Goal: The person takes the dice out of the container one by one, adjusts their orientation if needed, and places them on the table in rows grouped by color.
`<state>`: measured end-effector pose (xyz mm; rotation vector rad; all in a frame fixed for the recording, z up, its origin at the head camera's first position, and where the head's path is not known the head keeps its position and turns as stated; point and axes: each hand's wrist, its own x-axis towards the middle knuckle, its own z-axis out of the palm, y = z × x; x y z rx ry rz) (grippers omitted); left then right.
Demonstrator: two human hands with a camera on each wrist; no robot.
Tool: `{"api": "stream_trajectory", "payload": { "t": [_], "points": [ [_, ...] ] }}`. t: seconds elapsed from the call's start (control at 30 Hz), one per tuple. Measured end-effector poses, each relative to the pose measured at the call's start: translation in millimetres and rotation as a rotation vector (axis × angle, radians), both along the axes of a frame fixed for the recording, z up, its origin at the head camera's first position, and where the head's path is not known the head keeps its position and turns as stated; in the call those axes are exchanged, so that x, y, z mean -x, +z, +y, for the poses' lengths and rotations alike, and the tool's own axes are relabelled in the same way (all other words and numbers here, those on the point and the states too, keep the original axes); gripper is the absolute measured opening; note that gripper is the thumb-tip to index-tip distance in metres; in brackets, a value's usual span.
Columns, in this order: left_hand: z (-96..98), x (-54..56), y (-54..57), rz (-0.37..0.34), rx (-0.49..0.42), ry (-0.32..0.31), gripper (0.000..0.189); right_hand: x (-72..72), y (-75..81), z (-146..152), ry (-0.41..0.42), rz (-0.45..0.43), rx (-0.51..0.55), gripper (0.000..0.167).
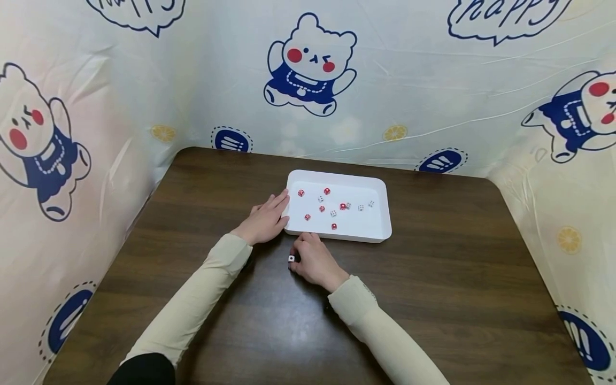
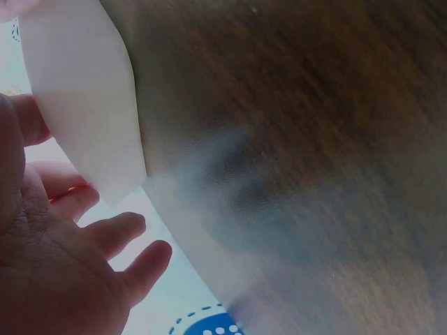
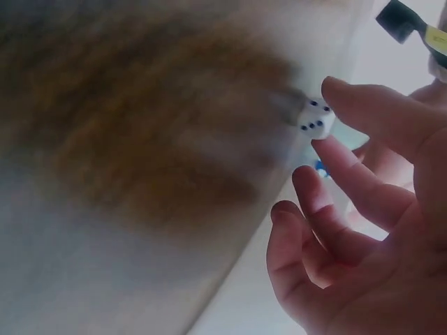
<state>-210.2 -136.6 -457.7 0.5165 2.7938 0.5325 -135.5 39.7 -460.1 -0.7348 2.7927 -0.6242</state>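
Note:
A white die (image 3: 317,118) with dark pips is pinched between the thumb and index finger of my right hand (image 1: 315,262), just above the table by the tray's near side. The other fingers of that hand (image 3: 363,223) are loosely bent. At the left end of a shallow white tray (image 1: 353,235), my left hand (image 1: 264,219) rests against the rim with its fingers extended. In the left wrist view, the fingers of the left hand (image 2: 63,237) spread beside the tray wall (image 2: 84,91). Several red dice (image 1: 334,226) and several white dice (image 1: 361,208) lie scattered inside the tray.
The tray stands toward the back of a dark wooden table (image 1: 457,267). Behind and along both sides hangs a pale curtain (image 1: 409,69) printed with cartoon bears. In the right wrist view, a black object (image 3: 399,19) with a yellow patch shows near the top right.

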Motion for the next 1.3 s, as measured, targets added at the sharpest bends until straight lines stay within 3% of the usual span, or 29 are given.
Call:
{"api": "stream_trajectory", "payload": {
  "t": [0.27, 0.5, 0.67, 0.9, 1.07, 1.3],
  "points": [
    [-0.4, -0.1, 0.3, 0.014, -0.007, -0.010, 0.062, 7.2, 27.4, 15, -0.014, -0.021, 0.104, 0.018],
    [-0.3, 1.4, 0.2, 0.012, -0.005, -0.013, 0.062, 37.9, 38.1, 43, -0.101, -0.008, 0.282, 0.019],
    [-0.8, 0.9, 0.0, 0.002, 0.001, -0.010, 0.063, 62.6, 37.2, 60, -0.172, -0.010, 0.327, 0.022],
    [-0.9, 0.4, -0.6, 0.017, -0.005, -0.018, 0.062, 88.3, 28.4, 63, -0.304, -0.088, 0.279, 0.025],
    [-1.1, 0.9, -2.1, 0.019, -0.008, -0.016, 0.062, 100.3, 18.3, 54, -0.429, -0.165, 0.251, 0.026],
    [-1.6, 0.8, -3.3, 0.016, -0.013, -0.009, 0.063, 110.9, 8.4, 43, -0.559, -0.178, 0.194, 0.026]
  ]
}}
